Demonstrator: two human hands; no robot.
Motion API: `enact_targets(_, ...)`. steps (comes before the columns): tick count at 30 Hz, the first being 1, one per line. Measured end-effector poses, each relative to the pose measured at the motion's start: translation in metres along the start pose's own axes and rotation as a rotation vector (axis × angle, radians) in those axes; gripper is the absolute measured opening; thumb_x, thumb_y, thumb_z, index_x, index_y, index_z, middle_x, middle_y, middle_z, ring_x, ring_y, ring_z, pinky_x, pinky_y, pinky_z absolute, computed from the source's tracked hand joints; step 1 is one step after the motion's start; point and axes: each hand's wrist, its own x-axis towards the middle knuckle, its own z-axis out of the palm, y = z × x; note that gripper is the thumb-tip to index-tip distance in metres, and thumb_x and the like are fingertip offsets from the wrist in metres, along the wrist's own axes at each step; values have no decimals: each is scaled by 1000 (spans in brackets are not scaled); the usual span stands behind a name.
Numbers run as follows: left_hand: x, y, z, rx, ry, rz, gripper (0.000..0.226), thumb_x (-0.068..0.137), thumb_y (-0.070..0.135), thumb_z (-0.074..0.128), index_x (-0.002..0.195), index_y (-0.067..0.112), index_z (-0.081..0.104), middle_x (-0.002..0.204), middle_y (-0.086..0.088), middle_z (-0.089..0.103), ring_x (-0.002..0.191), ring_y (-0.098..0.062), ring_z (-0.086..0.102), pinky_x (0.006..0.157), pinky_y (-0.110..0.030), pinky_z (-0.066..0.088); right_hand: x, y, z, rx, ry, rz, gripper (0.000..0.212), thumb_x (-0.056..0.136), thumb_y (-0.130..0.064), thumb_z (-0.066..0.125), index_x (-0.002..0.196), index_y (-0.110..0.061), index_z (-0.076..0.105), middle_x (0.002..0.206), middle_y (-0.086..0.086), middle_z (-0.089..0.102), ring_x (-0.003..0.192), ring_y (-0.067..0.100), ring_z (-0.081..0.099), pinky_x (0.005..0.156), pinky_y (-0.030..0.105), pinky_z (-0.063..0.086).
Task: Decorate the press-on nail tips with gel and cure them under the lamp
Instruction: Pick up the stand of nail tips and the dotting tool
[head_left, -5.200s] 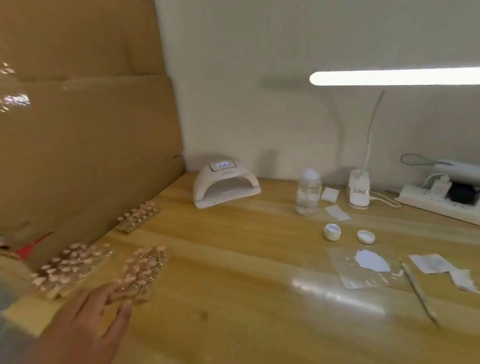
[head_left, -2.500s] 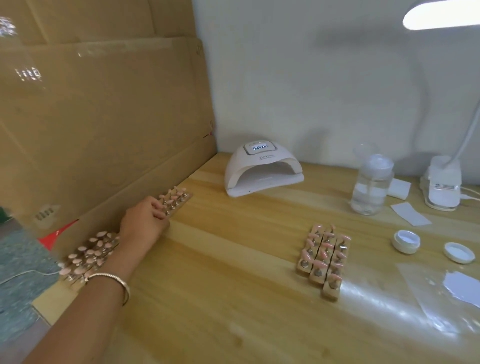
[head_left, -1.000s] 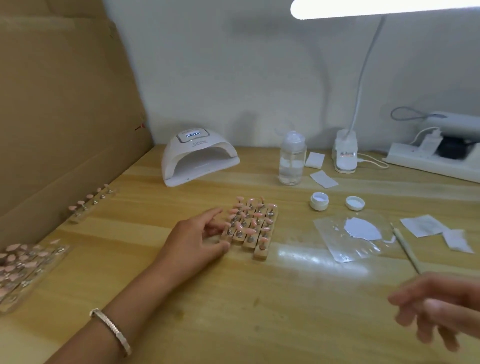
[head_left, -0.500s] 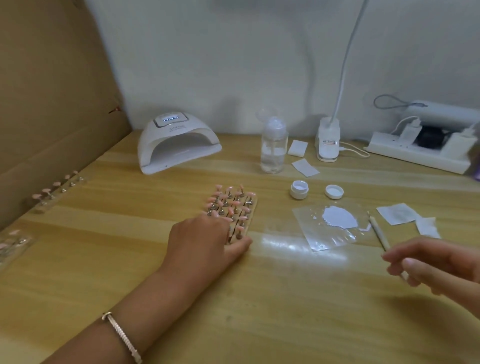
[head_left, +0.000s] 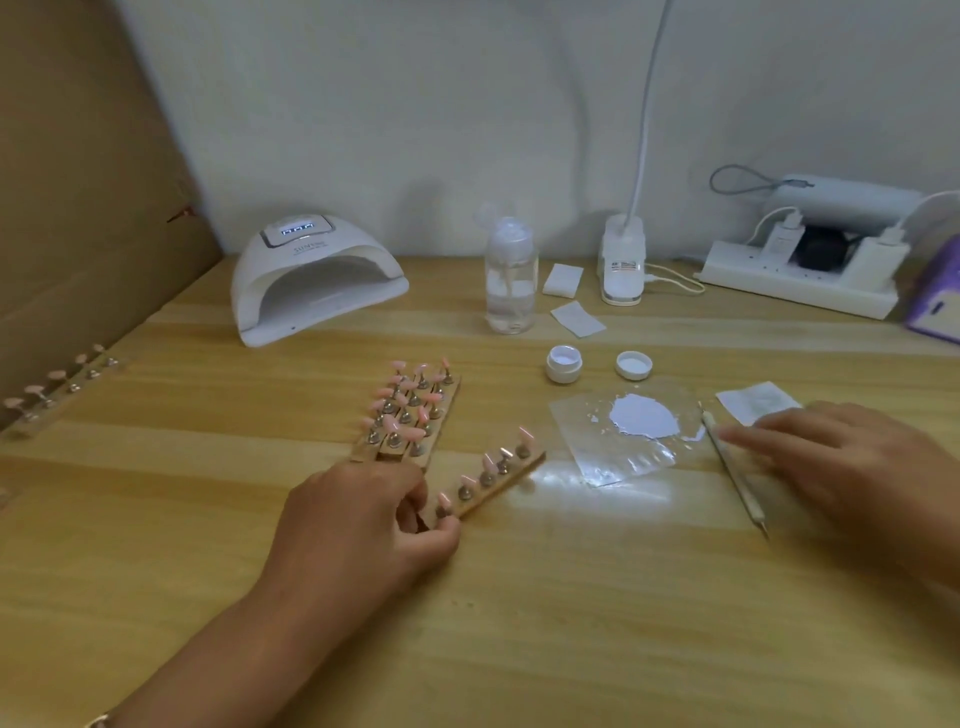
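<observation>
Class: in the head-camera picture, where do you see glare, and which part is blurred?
Head view: bright glare on the table just below the clear plastic sheet; the right hand is motion-blurred at its fingertips; the left hand is sharper.

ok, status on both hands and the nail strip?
Left hand pinching the near end of one wooden nail-tip strip, angled off the main block. Right hand open, at the dotting tool. Curing lamp path clear.

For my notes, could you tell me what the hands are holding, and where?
The left hand pinches the single nail strip by its near end; the right hand holds nothing.
</observation>
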Motion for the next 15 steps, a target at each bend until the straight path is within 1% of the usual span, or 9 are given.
enact_targets(1, 0, -1, 0, -19, 14, 17, 26, 69, 44, 77, 63, 23, 64, 55, 13, 59, 57, -7, 56, 51, -22, 36, 3, 5, 4, -53, -14, -111, 38, 105, -23, 25, 131, -27, 53, 101, 1, 65, 81, 29, 61, 68, 38, 51)
enact_targets(3, 1, -1, 0, -39, 42, 43, 23, 68, 37, 81, 62, 22, 64, 55, 13, 59, 55, -6, 56, 51, -24, 40, 10, 11, 4, -107, -36, -281, 39, 103, -12, 26, 130, -19, 53, 101, 4, 61, 86, 27, 56, 77, 36, 44)
enact_targets(5, 2, 0, 0, -58, 48, 63, 21, 69, 33, 82, 63, 23, 65, 56, 13, 60, 56, -7, 57, 52, -26, 43, 16, 14, 4, -119, -15, -375, 36, 102, -5, 30, 126, -12, 55, 98, 9, 64, 83, 31, 60, 78, 37, 42)
enact_targets(7, 3, 0, 0, -71, 47, 81, 19, 70, 31, 83, 65, 23, 67, 58, 12, 61, 58, -8, 58, 53, -28, 47, 20, 15, 4, -140, 30, -431, 31, 102, -3, 33, 122, -7, 57, 96, 12, 67, 80, 33, 64, 78, 39, 45)
enact_targets(8, 4, 0, 0, -75, 48, 91, 18, 71, 30, 83, 66, 23, 67, 59, 12, 62, 58, -8, 59, 53, -29, 48, 21, 15, 4, -149, 60, -444, 29, 102, -2, 37, 121, -6, 59, 96, 12, 67, 82, 33, 64, 79, 40, 46)
enact_targets(10, 4, 1, 0, -92, 51, 110, 17, 72, 35, 79, 66, 23, 68, 59, 12, 62, 58, -8, 60, 52, -31, 49, 22, 13, 4, -151, 136, -409, 23, 97, -5, 52, 114, -2, 68, 96, 12, 70, 86, 33, 65, 81, 41, 49)
enact_targets(12, 4, 0, 0, -131, 40, 130, 17, 70, 40, 71, 65, 24, 68, 58, 13, 62, 57, -8, 59, 51, -32, 50, 25, 9, 1, -132, 237, -288, 15, 89, -10, 67, 98, -2, 75, 92, 11, 73, 81, 31, 69, 77, 39, 50)
enact_targets(13, 3, -1, 0, -156, 27, 143, 18, 69, 42, 68, 64, 24, 68, 58, 13, 61, 56, -6, 59, 50, -31, 50, 28, 6, -1, -108, 290, -204, 13, 89, -13, 69, 92, -1, 75, 87, 10, 73, 78, 29, 69, 76, 36, 49)
enact_targets(15, 1, 0, -1, -211, -5, 184, 22, 70, 47, 64, 64, 26, 68, 58, 15, 61, 55, -3, 57, 50, -29, 49, 35, -6, -5, 54, 361, 25, 19, 93, -20, 61, 88, -4, 71, 79, 5, 67, 75, 20, 59, 73, 26, 42)
